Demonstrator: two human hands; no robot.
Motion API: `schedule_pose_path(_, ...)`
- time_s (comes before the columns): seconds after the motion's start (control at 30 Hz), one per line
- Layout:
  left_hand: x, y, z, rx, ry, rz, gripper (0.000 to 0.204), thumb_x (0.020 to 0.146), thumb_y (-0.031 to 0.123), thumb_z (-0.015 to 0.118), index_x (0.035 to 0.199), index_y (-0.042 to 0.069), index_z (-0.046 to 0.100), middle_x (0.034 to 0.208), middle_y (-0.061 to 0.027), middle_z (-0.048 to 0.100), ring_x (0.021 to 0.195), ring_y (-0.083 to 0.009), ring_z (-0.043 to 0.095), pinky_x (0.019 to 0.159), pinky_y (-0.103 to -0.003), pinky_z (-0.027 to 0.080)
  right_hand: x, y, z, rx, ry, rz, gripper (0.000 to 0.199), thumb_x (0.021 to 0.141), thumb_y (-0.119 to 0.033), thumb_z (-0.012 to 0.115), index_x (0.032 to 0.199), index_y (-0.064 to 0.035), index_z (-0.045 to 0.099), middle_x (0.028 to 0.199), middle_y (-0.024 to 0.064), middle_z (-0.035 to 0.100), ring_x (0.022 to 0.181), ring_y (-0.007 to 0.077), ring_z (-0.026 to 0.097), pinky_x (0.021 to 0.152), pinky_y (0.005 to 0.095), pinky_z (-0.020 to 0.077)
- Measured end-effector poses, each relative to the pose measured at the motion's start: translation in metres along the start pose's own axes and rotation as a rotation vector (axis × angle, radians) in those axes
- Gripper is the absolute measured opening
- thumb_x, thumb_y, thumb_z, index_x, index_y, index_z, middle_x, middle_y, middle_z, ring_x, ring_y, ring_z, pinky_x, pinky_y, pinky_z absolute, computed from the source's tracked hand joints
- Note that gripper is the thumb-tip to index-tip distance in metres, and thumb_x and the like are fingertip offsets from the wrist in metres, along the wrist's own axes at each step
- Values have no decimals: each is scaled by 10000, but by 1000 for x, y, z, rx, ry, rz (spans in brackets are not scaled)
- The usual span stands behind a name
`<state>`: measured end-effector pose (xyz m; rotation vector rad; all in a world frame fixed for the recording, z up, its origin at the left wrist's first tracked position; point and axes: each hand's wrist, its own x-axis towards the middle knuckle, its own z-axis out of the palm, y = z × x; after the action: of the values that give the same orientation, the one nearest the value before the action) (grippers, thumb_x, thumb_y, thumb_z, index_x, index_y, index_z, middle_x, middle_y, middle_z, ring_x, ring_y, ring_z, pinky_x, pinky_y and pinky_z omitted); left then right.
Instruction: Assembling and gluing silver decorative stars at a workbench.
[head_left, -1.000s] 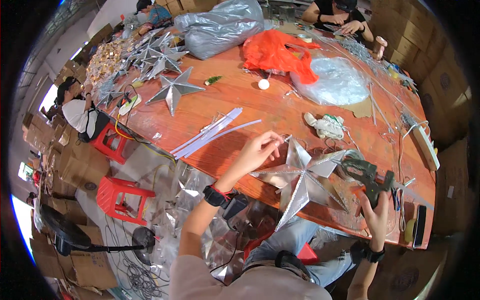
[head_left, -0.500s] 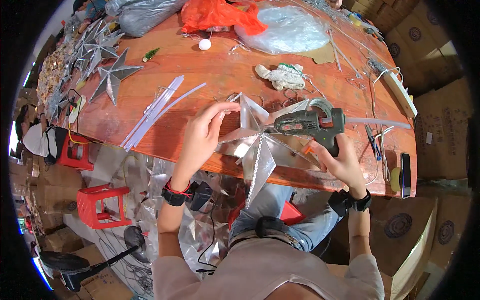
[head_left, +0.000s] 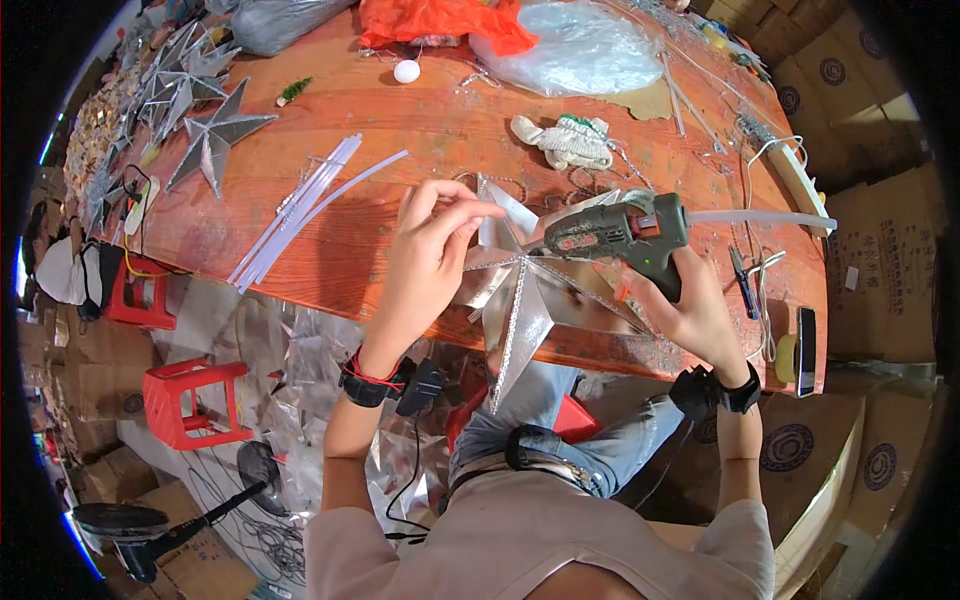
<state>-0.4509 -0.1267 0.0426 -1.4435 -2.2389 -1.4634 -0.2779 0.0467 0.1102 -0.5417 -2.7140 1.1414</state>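
Observation:
A silver, mirror-like five-pointed star (head_left: pixel 527 325) lies at the table's near edge, one point hanging past it. Beaded silver chain (head_left: pixel 515 325) runs along the ridge of that near point and along other ridges. My right hand (head_left: pixel 695 305) grips a dark green hot glue gun (head_left: pixel 590 232), its nozzle pointing left over the star's centre. A translucent glue stick (head_left: pixel 760 216) sticks out of the gun's back. My left hand (head_left: pixel 435 235) is at the star's upper left, fingertips pinched together beside its far point; what they hold is too small to make out.
Glue sticks (head_left: pixel 300 210) lie left of my left hand. A knitted glove (head_left: pixel 570 141), plastic bags (head_left: pixel 570 50) and finished-looking stars (head_left: pixel 212 145) lie farther back. At right are pliers (head_left: pixel 745 283), tape (head_left: pixel 787 357) and a phone (head_left: pixel 806 350). Red stools (head_left: pixel 195 405) stand at left.
My left hand has closed from spread fingers to a pinch and shifted right over the star. The glue gun has tilted slightly, its nozzle moving left toward the star's centre.

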Motion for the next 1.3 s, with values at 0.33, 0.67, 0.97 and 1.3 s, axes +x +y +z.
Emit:
schedule_pose_path(0.33,0,-7,8,-30,-64,29,193,765,-22,529,892,86,626,864,-51,538,856,-239,469,736,-324,407,7,-4,-4,-23,-39,7,235,795,-179,621,919,13,564,616,97,604,539,201,602,485,297,429)
schedule_pose_path(0.67,2,-4,16,-79,67,-12,131,768,48,599,896,60,621,786,-67,570,825,-230,524,677,-326,438,8,-4,-5,44,-65,42,214,798,-184,619,883,7,572,606,80,599,528,163,589,484,285,428)
schedule_pose_path(0.97,-7,-2,22,-189,58,-133,83,760,61,623,841,45,613,836,-81,552,695,-222,580,588,-312,467,3,-4,-11,44,-26,41,246,777,-188,641,878,18,552,587,58,544,494,114,496,456,272,376)
schedule_pose_path(1.3,-15,-1,29,-190,47,-146,87,763,69,630,846,42,625,819,-84,564,703,-212,589,577,-302,470,-24,12,-19,96,153,171,231,771,-184,647,877,5,567,562,23,523,472,78,454,433,241,330)
